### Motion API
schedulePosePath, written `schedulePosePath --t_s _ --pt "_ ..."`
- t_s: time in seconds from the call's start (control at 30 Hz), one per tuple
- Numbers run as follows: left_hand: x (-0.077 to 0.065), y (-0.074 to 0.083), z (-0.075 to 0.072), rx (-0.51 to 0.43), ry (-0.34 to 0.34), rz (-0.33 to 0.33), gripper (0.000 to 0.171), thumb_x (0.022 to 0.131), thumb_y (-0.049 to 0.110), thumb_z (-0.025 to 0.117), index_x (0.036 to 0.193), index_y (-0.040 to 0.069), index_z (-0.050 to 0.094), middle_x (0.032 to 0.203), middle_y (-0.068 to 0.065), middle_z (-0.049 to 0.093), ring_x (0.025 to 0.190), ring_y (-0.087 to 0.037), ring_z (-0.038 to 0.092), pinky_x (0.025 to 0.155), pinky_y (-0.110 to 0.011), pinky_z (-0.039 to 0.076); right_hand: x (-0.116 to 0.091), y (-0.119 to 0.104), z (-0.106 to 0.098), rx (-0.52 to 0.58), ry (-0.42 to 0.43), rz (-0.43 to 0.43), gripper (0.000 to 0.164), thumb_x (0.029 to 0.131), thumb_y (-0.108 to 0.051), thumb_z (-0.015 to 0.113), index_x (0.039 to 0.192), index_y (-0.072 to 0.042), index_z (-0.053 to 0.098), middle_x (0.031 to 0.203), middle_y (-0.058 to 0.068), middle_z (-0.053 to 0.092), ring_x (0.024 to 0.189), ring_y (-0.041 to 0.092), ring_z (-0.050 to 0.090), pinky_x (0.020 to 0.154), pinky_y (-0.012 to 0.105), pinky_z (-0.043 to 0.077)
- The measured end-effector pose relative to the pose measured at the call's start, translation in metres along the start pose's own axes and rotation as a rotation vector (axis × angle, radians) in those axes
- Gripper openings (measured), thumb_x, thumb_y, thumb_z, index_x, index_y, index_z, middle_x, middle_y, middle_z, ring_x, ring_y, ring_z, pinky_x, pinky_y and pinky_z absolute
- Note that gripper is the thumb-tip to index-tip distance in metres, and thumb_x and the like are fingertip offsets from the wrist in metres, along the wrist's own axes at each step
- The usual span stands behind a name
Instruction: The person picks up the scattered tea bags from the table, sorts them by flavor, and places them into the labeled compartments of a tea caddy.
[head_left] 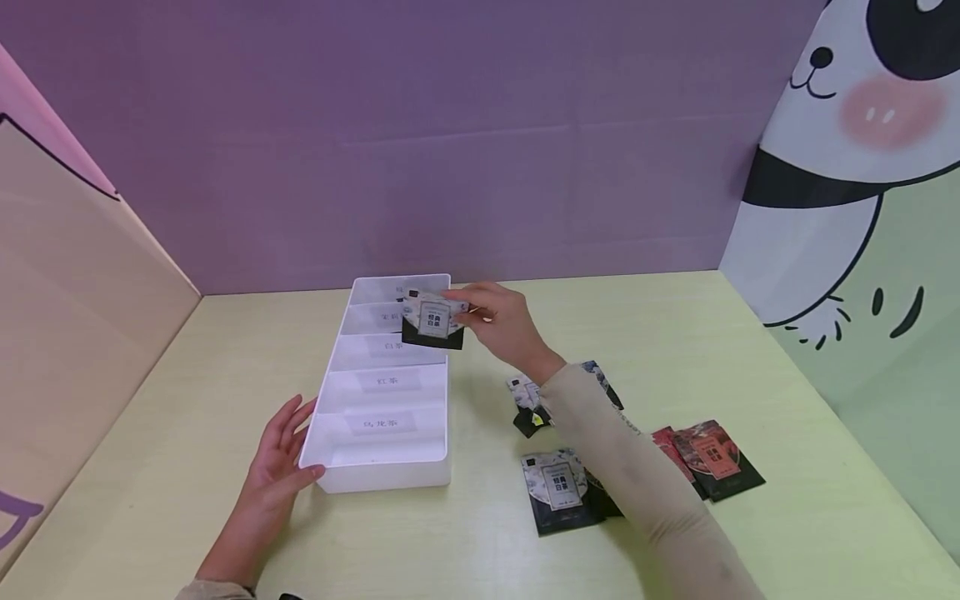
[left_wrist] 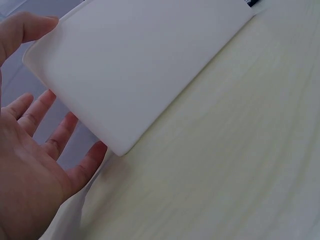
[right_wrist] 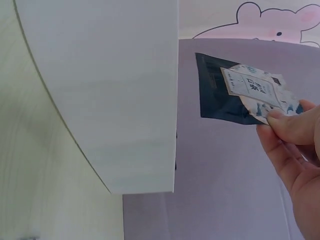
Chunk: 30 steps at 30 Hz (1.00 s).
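Observation:
A white divided box (head_left: 386,479) with labelled compartments lies lengthwise on the table. At its near left corner my left hand (head_left: 281,462) holds it, thumb on the near end and fingers along the left side; the left wrist view shows this hand (left_wrist: 37,160) and the box wall (left_wrist: 135,65) close up. My right hand (head_left: 501,321) pinches a black-and-white tea sachet (head_left: 435,318) by one edge, over the box's right side near the far compartments. In the right wrist view the sachet (right_wrist: 250,90) hangs beside the box wall (right_wrist: 125,100), held between thumb and fingers.
Right of the box lie more tea sachets: black-and-white ones (head_left: 555,496) in front, others (head_left: 525,392) partly under my right forearm, and red-and-black ones (head_left: 720,462) farther right. A purple wall (head_left: 525,167) stands behind the table, with printed panels on both sides.

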<state>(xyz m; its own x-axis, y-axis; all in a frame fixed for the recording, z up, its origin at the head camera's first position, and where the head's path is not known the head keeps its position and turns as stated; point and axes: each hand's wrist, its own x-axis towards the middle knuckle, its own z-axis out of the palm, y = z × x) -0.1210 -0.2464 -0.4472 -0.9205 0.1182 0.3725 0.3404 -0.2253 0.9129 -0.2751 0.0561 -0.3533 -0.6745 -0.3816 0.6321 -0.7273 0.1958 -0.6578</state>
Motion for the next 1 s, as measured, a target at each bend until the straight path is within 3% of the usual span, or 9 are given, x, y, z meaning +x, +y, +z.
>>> schedulePosePath --t_s 0.27,0.53,0.8,1.0 --pt "0.0 0.001 -0.001 0.01 0.002 -0.004 0.088 0.082 -0.028 0.041 0.155 0.017 0.028 0.149 0.007 0.041 0.126 -0.011 0.043 0.097 -0.017 0.043 -0.003 0.004 0.018 -0.005 -0.038 -0.143 0.034 0.082 0.013 0.072 0.114 0.005 0.072 0.098 0.013 0.066 0.084 0.021 0.065 0.074 0.022 0.055" --pt "-0.001 0.002 -0.001 0.007 0.007 0.001 0.088 0.081 -0.029 0.041 0.155 0.018 0.029 0.148 0.007 0.042 0.126 -0.01 0.044 0.097 -0.017 0.043 -0.015 0.008 0.026 -0.076 -0.158 -0.189 0.03 0.085 0.009 0.071 0.114 0.002 0.072 0.102 0.013 0.068 0.081 0.018 0.061 0.065 0.02 0.048" --pt "-0.001 0.002 -0.001 0.006 0.01 0.007 0.089 0.08 -0.029 0.041 0.155 0.018 0.029 0.147 0.008 0.043 0.126 -0.009 0.044 0.098 -0.016 0.041 -0.024 0.011 0.028 -0.203 -0.263 -0.236 0.029 0.088 0.009 0.067 0.115 0.0 0.073 0.105 0.012 0.069 0.09 0.021 0.065 0.076 0.017 0.05" --pt "-0.002 0.001 -0.002 0.001 0.009 0.005 0.09 0.08 -0.029 0.041 0.155 0.017 0.029 0.148 0.008 0.043 0.125 -0.01 0.044 0.097 -0.017 0.042 -0.029 0.017 0.031 -0.341 -0.279 -0.351 0.027 0.087 0.006 0.069 0.11 -0.006 0.076 0.098 0.005 0.072 0.094 0.021 0.063 0.089 0.026 0.048"
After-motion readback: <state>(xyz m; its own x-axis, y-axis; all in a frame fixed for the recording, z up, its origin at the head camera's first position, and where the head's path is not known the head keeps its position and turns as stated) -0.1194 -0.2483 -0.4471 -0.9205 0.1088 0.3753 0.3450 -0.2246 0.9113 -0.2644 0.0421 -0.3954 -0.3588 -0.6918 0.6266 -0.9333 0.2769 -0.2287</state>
